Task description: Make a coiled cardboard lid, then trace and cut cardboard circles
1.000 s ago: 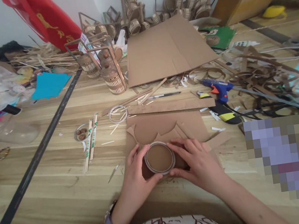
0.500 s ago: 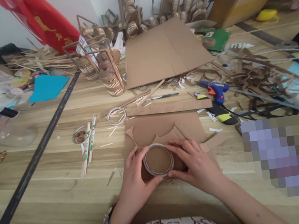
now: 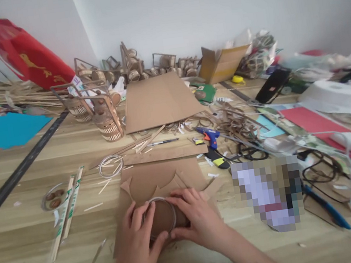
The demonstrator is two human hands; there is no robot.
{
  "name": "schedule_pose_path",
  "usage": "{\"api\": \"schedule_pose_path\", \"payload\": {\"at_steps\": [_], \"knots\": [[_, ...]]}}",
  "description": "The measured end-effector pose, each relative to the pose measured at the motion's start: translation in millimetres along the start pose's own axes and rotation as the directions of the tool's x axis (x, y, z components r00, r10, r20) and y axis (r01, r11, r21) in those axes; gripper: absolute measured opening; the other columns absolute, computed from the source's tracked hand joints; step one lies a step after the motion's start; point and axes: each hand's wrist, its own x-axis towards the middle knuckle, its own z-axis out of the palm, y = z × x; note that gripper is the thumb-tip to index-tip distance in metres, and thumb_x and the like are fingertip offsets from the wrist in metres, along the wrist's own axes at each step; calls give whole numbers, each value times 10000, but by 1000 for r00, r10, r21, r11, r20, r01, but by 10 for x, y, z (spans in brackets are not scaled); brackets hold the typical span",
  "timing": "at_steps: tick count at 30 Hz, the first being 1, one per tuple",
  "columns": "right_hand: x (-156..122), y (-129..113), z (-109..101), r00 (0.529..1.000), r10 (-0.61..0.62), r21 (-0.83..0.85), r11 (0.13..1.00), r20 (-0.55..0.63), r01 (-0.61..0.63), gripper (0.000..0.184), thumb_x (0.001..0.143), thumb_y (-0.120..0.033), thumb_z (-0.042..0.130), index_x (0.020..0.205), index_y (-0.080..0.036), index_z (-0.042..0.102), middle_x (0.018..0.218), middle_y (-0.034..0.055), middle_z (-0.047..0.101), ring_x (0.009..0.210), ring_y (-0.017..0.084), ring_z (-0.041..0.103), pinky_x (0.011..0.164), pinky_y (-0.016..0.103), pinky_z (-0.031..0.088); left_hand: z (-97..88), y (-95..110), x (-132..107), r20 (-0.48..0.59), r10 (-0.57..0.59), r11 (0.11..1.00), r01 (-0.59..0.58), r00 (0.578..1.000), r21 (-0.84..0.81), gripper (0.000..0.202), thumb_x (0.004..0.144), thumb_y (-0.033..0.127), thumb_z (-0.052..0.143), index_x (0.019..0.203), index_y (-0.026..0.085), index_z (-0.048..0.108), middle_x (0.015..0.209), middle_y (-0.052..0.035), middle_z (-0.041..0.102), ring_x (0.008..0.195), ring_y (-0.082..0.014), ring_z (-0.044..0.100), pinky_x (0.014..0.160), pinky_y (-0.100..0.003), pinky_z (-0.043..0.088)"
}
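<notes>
Both hands surround a round cardboard piece with a pale raised rim [image 3: 161, 217], low on the work surface. My left hand [image 3: 136, 235] is curved against its left side, thumb at the near edge. On the right side, my right hand [image 3: 199, 221] grips the rim between fingers and thumb. Beneath lies a brown cardboard sheet [image 3: 164, 172] with curved offcuts. A thin pale hoop [image 3: 111, 165] rests beyond my left hand, near a cardboard strip [image 3: 165, 154]. The near part of the round piece is partly hidden by fingers.
A blue glue gun [image 3: 209, 135] and a yellow-black handled tool [image 3: 217, 158] lie ahead right. Wrapped chopsticks [image 3: 66, 214] and a small dish [image 3: 44, 202] of brown pieces sit left. Miniature tiered baskets [image 3: 106, 119] stand behind, beside a large cardboard panel [image 3: 161, 101]. Blue-handled pliers [image 3: 328, 210] lie right.
The camera view has tilted up and turned right, so the table's things appear lower and further left. Both hands stay around the rimmed round piece.
</notes>
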Motion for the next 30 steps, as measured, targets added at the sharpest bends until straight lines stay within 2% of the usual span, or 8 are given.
{"api": "schedule_pose_path", "payload": {"at_steps": [3, 6, 11, 16, 20, 25, 28, 30], "knots": [[242, 57, -210, 998, 22, -76, 997, 65, -17, 466, 879, -410, 761, 1291, -233, 632, 1193, 75, 701, 1060, 238, 662, 903, 353, 531, 1, -7, 39, 54, -11, 999, 9, 998, 42, 534, 845, 332, 662, 1359, 203, 597, 1215, -134, 666, 1217, -404, 520, 959, -576, 515], [726, 212, -487, 998, 65, -198, 978, 19, -60, 254, 1030, -251, 549, 1253, -169, 638, 1152, 101, 704, 1044, 209, 673, 920, 347, 530, -52, 36, 104, 142, -67, 996, 59, 988, 61, 551, 829, 319, 672, 1361, 191, 605, 1228, -137, 668, 1249, -397, 514, 1006, -571, 503], [1622, 480, -741, 990, 134, -441, 892, 53, -97, 237, 994, -302, 625, 1183, -161, 646, 1228, 95, 647, 1070, 238, 651, 928, 451, 551, -250, 179, 239, 294, -177, 984, 165, 939, 64, 588, 830, 346, 642, 1393, 185, 587, 1286, -149, 646, 1331, -406, 461, 1096, -592, 424], [2046, 494, -681, 973, 164, -551, 833, 160, -50, 298, 985, -311, 638, 1235, -150, 619, 1254, 111, 627, 1063, 244, 651, 902, 440, 564, -425, 325, 348, 406, -234, 971, 235, 884, 48, 648, 799, 330, 627, 1409, 120, 562, 1334, -179, 607, 1394, -418, 386, 1162, -622, 318], [2122, 435, -790, 954, 219, -558, 827, 204, -71, 312, 979, -309, 648, 1240, -141, 615, 1252, 115, 626, 1065, 248, 650, 901, 442, 564, -435, 358, 371, 373, -247, 968, 246, 895, 52, 634, 779, 312, 645, 1378, 112, 588, 1322, -186, 599, 1390, -428, 377, 1174, -649, 267], [1919, 498, -1334, 939, 262, -443, 885, 225, -141, 243, 983, -309, 642, 1170, -154, 642, 1159, 82, 662, 974, 214, 672, 839, 400, 582, -425, 336, 356, 274, -196, 980, 183, 942, 75, 562, 747, 313, 707, 1271, 117, 657, 1292, -201, 581, 1257, -413, 488, 1084, -602, 404], [1562, 557, -1689, 956, 222, -266, 949, 190, -168, 181, 986, -312, 633, 951, -138, 668, 898, 23, 682, 750, 145, 659, 704, 309, 572, -435, 312, 364, 272, -149, 989, 137, 951, 62, 530, 762, 336, 714, 1243, 119, 659, 1199, -171, 621, 1195, -388, 517, 1057, -571, 434], [1231, 552, -1789, 977, 162, -95, 984, 136, -150, 330, 949, -317, 637, 671, -141, 616, 605, -33, 567, 606, 125, 611, 626, 256, 505, -428, 289, 374, 274, -123, 992, 114, 954, 48, 533, 763, 356, 721, 1236, 119, 655, 1180, -159, 627, 1198, -387, 504, 1069, -572, 419]]}}
